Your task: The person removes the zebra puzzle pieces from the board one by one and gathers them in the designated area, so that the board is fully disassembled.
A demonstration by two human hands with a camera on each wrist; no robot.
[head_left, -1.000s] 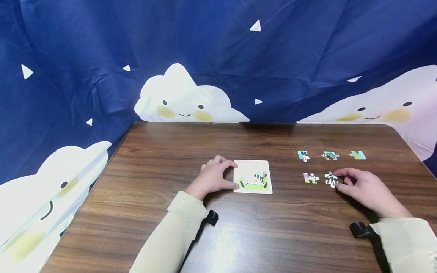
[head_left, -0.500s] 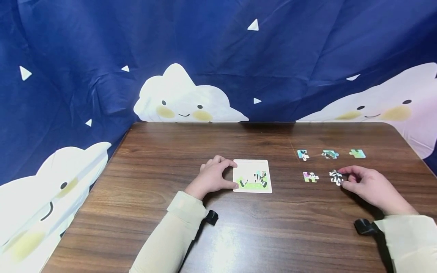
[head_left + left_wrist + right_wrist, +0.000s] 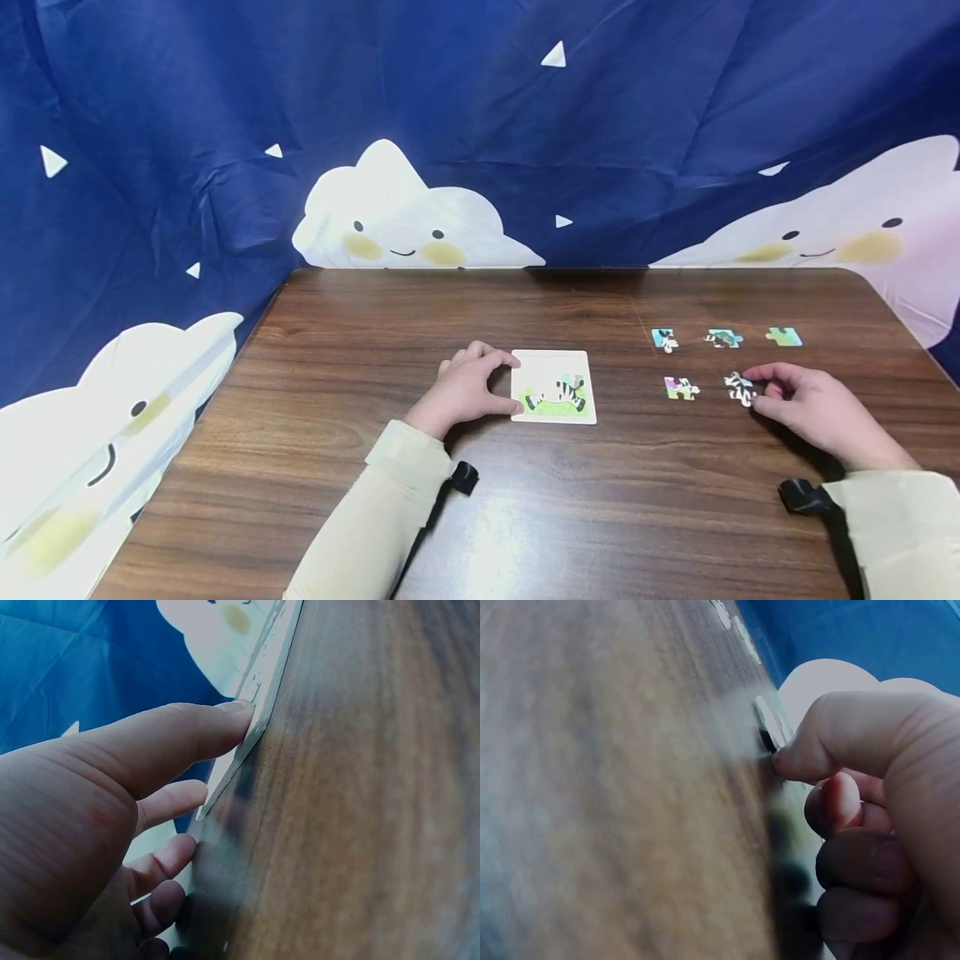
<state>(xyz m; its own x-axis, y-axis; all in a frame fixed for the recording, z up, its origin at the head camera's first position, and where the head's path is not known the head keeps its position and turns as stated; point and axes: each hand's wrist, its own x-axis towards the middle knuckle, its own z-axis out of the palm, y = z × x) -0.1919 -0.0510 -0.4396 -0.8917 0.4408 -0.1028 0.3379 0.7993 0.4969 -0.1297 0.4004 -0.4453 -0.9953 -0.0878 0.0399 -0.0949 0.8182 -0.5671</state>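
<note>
A white square puzzle board (image 3: 551,367) with a partial zebra picture on green lies on the table. My left hand (image 3: 467,387) touches its left side, index fingertip at the far corner and thumb at the near one. In the left wrist view the thumb (image 3: 180,735) presses straight on the board's rim. My right hand (image 3: 817,417) pinches a black-and-white striped jigsaw piece (image 3: 739,389) between thumb and index finger. In the right wrist view this piece (image 3: 766,720) is seen edge-on, slightly tilted; whether it touches the table is unclear. The other right fingers are curled.
Left of the pinched piece lies a pink-and-green jigsaw piece (image 3: 680,388). Behind are a blue piece (image 3: 663,339), a green-brown piece (image 3: 723,338) and a green piece (image 3: 784,336). A blue curtain (image 3: 480,100) with clouds hangs behind the brown table (image 3: 360,333).
My right hand has shifted slightly to the right with the striped piece, which has turned a little and now sits farther from the pink-and-green one. My left hand stays at the board.
</note>
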